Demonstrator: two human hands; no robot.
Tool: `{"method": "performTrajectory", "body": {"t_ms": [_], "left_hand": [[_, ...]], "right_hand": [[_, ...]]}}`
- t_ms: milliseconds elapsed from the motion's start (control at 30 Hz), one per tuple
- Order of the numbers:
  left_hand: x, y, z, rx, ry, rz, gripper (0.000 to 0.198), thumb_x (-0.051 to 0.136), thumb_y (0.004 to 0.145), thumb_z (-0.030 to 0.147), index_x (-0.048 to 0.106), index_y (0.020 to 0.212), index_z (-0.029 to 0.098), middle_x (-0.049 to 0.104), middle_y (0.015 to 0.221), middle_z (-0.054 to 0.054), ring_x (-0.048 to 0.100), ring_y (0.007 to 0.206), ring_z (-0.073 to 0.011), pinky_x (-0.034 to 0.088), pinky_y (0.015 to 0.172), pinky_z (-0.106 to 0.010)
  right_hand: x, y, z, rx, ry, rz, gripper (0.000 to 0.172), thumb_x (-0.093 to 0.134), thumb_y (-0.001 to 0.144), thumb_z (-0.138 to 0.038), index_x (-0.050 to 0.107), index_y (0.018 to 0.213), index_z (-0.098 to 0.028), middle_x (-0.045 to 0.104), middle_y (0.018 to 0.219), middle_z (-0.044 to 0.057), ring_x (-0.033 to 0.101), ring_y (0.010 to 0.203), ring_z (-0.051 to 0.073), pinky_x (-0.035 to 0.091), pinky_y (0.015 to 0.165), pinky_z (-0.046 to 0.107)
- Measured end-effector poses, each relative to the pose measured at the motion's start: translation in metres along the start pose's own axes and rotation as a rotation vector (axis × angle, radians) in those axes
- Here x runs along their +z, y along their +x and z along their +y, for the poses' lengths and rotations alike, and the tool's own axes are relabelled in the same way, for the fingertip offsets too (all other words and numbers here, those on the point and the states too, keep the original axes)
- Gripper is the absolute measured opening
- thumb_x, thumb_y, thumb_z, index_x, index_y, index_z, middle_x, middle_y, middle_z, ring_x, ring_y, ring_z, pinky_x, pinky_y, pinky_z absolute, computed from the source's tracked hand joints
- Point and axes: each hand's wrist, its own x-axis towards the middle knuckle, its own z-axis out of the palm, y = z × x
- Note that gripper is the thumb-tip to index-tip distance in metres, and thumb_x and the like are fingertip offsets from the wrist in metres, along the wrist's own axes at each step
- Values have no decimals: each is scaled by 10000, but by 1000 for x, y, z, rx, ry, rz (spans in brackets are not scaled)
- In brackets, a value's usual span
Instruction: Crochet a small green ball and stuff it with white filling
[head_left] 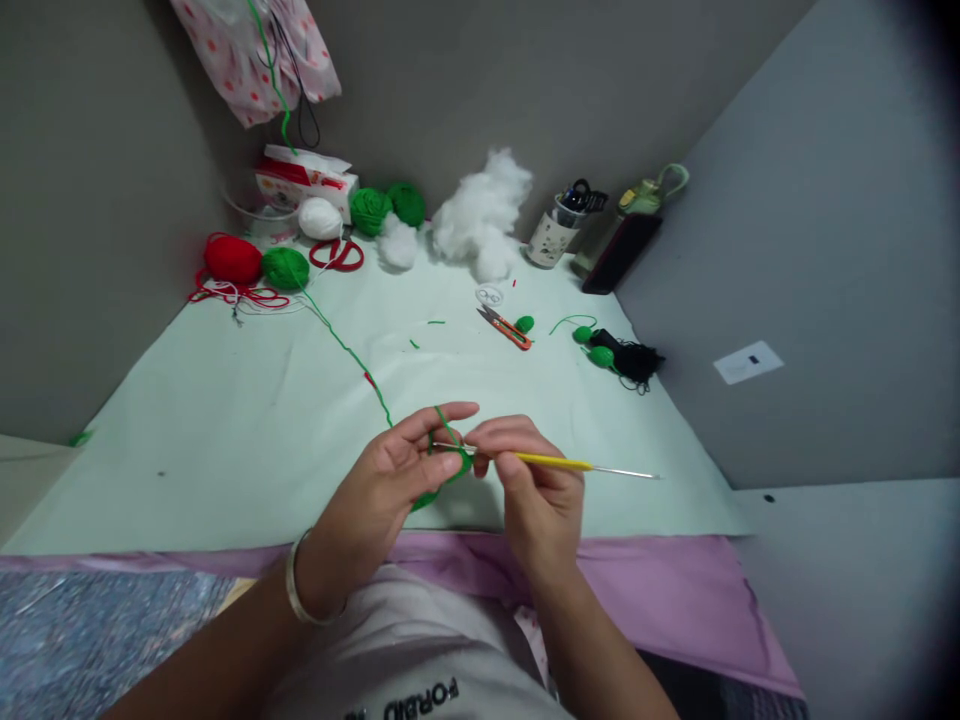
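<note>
My left hand (401, 475) pinches a small piece of green crochet work (429, 499) between thumb and fingers, its index finger stretched out with green yarn (346, 347) looped over it. That strand runs back across the table to a green yarn ball (285, 268). In my right hand (536, 480) is a yellow-handled crochet hook (559, 461), held like a pen. The hook's thin metal tip reaches to the crochet work beside my left fingers. My fingers partly hide the piece and its stitches.
Orange thread snips (505, 327) and small green crocheted pieces (601, 356) lie ahead, beside black yarn (637, 362). Along the back stand white stuffing (484, 215), a pen cup (553, 232), a bottle (615, 235), red scissors (337, 255), a red yarn ball (232, 259) and a tissue box (307, 184).
</note>
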Motion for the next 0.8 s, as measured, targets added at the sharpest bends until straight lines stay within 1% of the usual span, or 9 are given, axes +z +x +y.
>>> {"method": "performTrajectory", "body": {"t_ms": [67, 133, 167, 233, 300, 433, 600, 733, 800], "left_hand": [[-1, -1, -3, 28, 87, -46, 338, 846, 867, 261, 818, 1203, 289, 772, 1021, -30, 659, 940, -165, 500, 900, -275], [-3, -3, -5, 29, 147, -84, 328, 818, 904, 298, 805, 1231, 298, 779, 1096, -49, 658, 1095, -211, 479, 1004, -315], [-4, -4, -5, 30, 166, -94, 326, 805, 915, 314, 800, 1241, 298, 772, 1097, -52, 652, 1121, -223, 470, 1024, -329], [-6, -5, -4, 40, 196, -82, 325, 801, 909, 318, 799, 1232, 286, 743, 1050, -47, 641, 1083, -223, 469, 999, -332], [-8, -6, -2, 44, 233, -48, 337, 812, 886, 286, 801, 1223, 282, 686, 978, -26, 612, 983, -193, 475, 915, -304], [-8, -6, 2, 40, 252, -43, 358, 811, 863, 216, 804, 1208, 309, 610, 912, 6, 551, 877, -145, 459, 792, -247], [-8, -6, 1, 108, 364, 6, 347, 778, 865, 171, 810, 1179, 315, 621, 901, 10, 576, 901, -149, 464, 847, -257], [-4, -9, -3, 243, 534, 115, 354, 743, 865, 137, 816, 1164, 313, 642, 927, 5, 592, 928, -161, 454, 931, -287], [-1, -11, -6, 287, 555, 159, 382, 752, 857, 136, 814, 1189, 314, 650, 935, 4, 596, 931, -161, 447, 965, -295]], "right_hand": [[1, 1, 4, 32, 17, -15, 157, 679, 1013, -250, 832, 1016, -288, 797, 960, 51, 713, 925, 208, 584, 746, 339], [-1, 0, 7, 90, 66, 5, 153, 677, 1017, -267, 829, 1012, -274, 798, 950, 50, 707, 860, 186, 574, 713, 312], [-2, 0, 7, 126, 106, 16, 151, 676, 1018, -284, 825, 1006, -262, 794, 940, 50, 697, 800, 172, 567, 678, 299], [-4, 0, 7, 200, 180, 31, 165, 678, 1018, -327, 813, 983, -238, 783, 913, 49, 680, 718, 154, 561, 644, 287], [-6, 1, 5, 250, 234, 37, 188, 673, 1023, -351, 798, 959, -226, 775, 878, 43, 679, 701, 147, 565, 657, 283], [-7, 3, 0, 252, 258, 14, 209, 629, 1053, -343, 771, 953, -226, 775, 844, 36, 679, 713, 143, 564, 676, 272], [-9, -1, -6, 89, 49, -54, 206, 552, 1082, -243, 750, 1024, -231, 788, 958, 50, 702, 795, 157, 582, 724, 302], [-10, -6, -11, -206, -299, -173, 242, 512, 1063, -143, 714, 1164, -230, 788, 1018, 75, 737, 921, 202, 606, 788, 357], [-11, -9, -11, -365, -494, -215, 272, 532, 1043, -130, 689, 1244, -222, 790, 1051, 97, 751, 941, 221, 622, 787, 371]]}}
